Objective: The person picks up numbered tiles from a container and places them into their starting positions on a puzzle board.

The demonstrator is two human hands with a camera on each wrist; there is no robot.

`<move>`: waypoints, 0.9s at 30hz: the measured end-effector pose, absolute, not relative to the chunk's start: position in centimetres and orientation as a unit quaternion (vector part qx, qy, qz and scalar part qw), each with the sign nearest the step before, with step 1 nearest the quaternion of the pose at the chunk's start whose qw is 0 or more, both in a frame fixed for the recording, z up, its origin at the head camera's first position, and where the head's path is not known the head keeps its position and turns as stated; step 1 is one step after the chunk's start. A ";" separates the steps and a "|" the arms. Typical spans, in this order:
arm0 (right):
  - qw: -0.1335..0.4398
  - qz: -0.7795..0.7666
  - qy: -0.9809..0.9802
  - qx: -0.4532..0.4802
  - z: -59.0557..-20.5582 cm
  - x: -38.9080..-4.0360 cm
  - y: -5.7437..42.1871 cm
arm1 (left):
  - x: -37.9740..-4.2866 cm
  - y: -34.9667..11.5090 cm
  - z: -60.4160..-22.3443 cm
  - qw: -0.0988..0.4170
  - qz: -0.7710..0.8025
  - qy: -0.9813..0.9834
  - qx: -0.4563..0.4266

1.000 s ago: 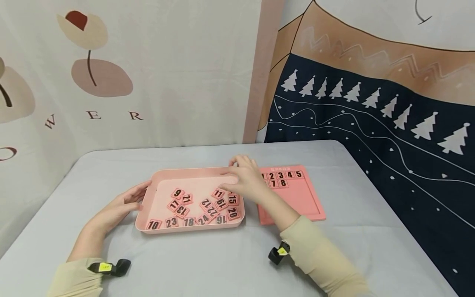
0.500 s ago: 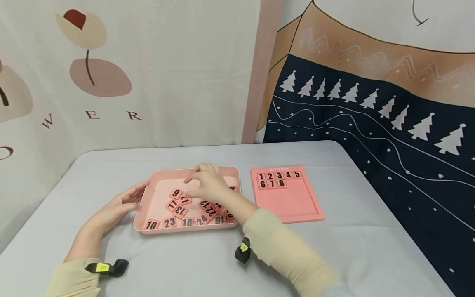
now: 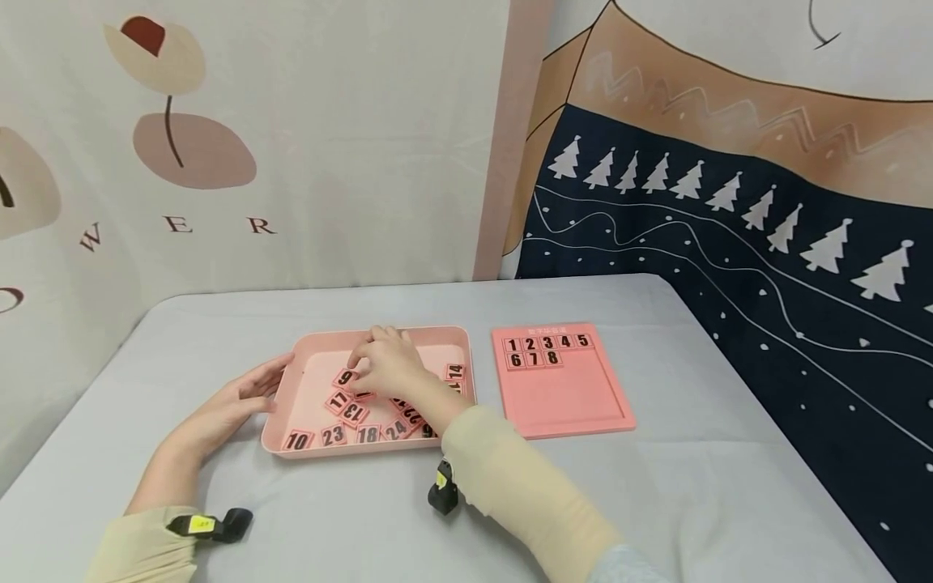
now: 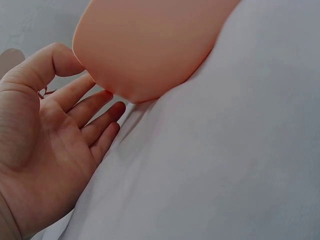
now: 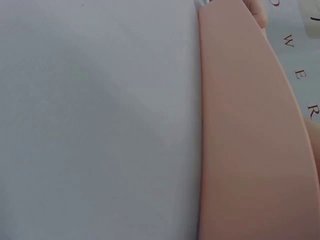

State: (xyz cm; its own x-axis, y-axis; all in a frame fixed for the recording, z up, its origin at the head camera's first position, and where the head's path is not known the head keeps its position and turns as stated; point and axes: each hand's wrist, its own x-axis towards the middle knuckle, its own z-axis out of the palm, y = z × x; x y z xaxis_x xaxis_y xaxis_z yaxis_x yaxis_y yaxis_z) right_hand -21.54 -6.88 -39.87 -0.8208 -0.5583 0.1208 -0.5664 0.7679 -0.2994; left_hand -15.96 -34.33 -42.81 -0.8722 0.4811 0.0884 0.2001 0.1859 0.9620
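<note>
On a cloth-covered surface, we see a shallow pink tray left of centre and, near its right edge, a flat pink number board. In the board, tiles 1 to 5 fill the row by the far edge; tiles 6 to 8 sit below, starting from the left edge.

Our right hand is above the middle of the tray, fingers bent downward, tips beside tile 9, which lies tilted left of the tray's centre. We cannot tell whether the fingers pinch a tile; the hand hides the contact. Our left hand touches the tray's left edge, fingers loosely spread. Tile 10 lies in the tray's near left corner, and tile 23 is beside it along the near edge.

We judge the step in hand to be picking out a tile, probably 9. The next move seems to call for pinching it alone, lifting it over the rim and fitting it right of 8.
</note>
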 end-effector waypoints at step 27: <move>0.024 0.169 -0.947 0.272 -40.8 -21.2 -7.2 | -15.9 -34.2 -42.6 0.118 0.599 0.759 0.226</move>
State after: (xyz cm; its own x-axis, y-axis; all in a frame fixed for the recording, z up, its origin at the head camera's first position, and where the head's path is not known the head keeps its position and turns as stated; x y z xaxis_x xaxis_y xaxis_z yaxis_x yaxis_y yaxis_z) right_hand -21.24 -7.23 -40.80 -0.8511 -0.5069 0.1369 -0.5230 0.7954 -0.3062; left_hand -15.88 -34.24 -42.63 -0.8702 0.4842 0.0911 0.2013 0.1808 0.9627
